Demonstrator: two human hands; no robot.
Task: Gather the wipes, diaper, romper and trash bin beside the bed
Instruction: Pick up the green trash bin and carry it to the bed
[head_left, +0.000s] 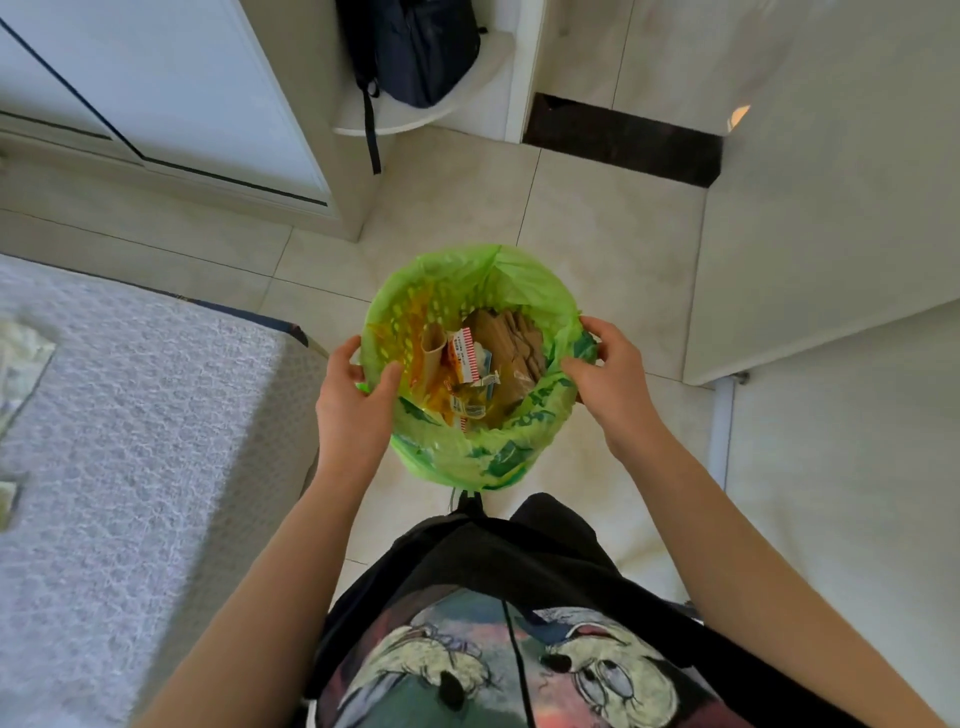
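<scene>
While the head camera looks straight down, a round yellow perforated plastic trash bin (410, 317) lined with a translucent green plastic bag (467, 457) sits between both hands above the pale tiled floor (597, 223). The left hand (353, 400) grips the bin's left rim, its fingers (387, 376) curled over the edge with the thumb inside. The right hand (613, 374) clasps the right rim, fingers wrapped onto the bag's folded lip. Inside the bin lie brown paper pieces (511, 343) and crumpled printed wrappers (467, 364). The bin is just beside the corner of the bed with a white textured cover (130, 415), at its right; whether it rests on the floor I cannot tell. A dark backpack (415, 52) sits on a white rounded shelf (452, 109) beyond
</scene>
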